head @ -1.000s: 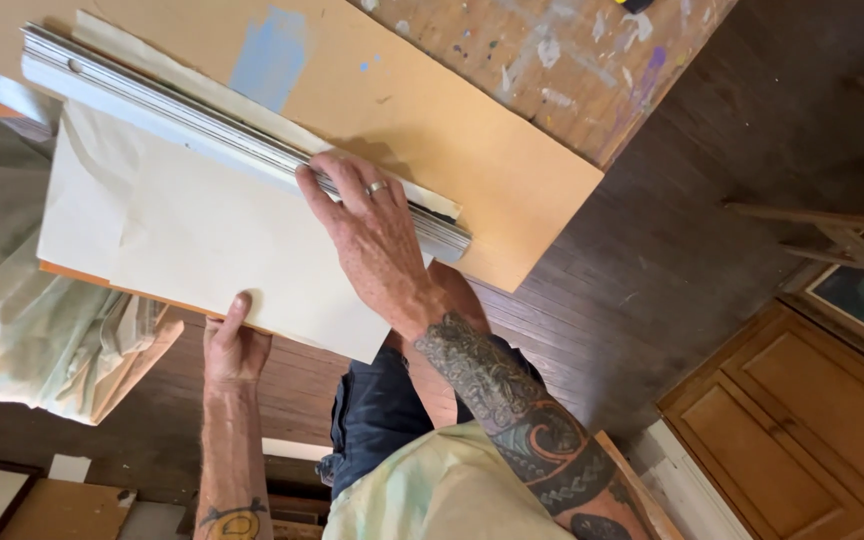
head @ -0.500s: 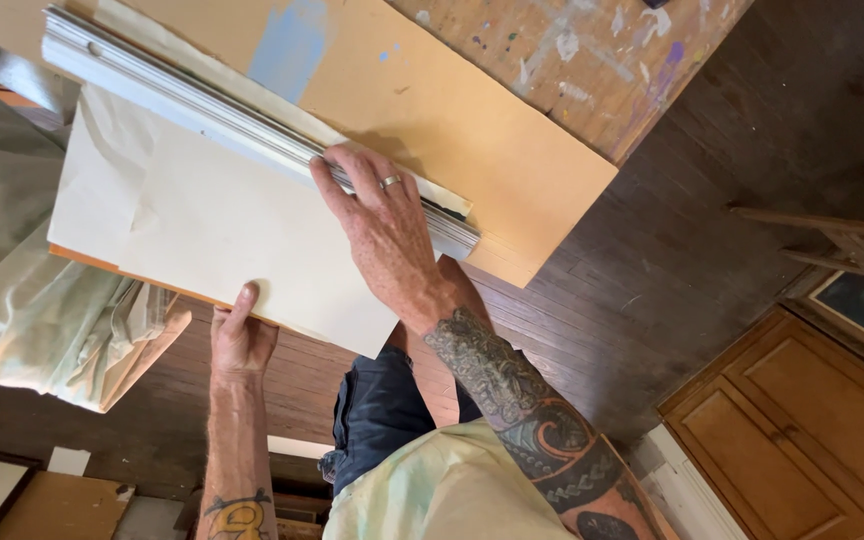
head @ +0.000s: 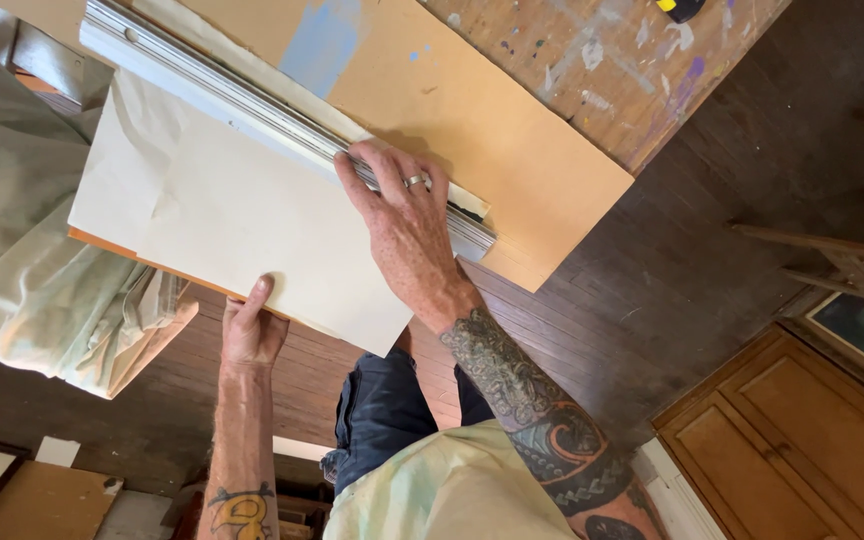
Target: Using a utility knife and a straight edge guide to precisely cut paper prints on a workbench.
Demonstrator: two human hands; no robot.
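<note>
A large cream paper sheet lies on a tan board and overhangs its near edge. A long metal straightedge runs diagonally across the sheet's far side. My right hand, wearing a ring, presses down on the near end of the straightedge with its fingers curled over it. My left hand pinches the sheet's overhanging near edge, thumb on top and fingers hidden underneath. An orange layer shows just under the sheet at its left edge.
The board rests on a paint-spattered wooden table. A pale green cloth hangs at the left. Below is a dark wood floor, with a wooden cabinet at the right and framed pictures leaning nearby.
Both hands keep their holds on the sheet and the straightedge. Everything sits a little further right in view, as from a small head movement.
</note>
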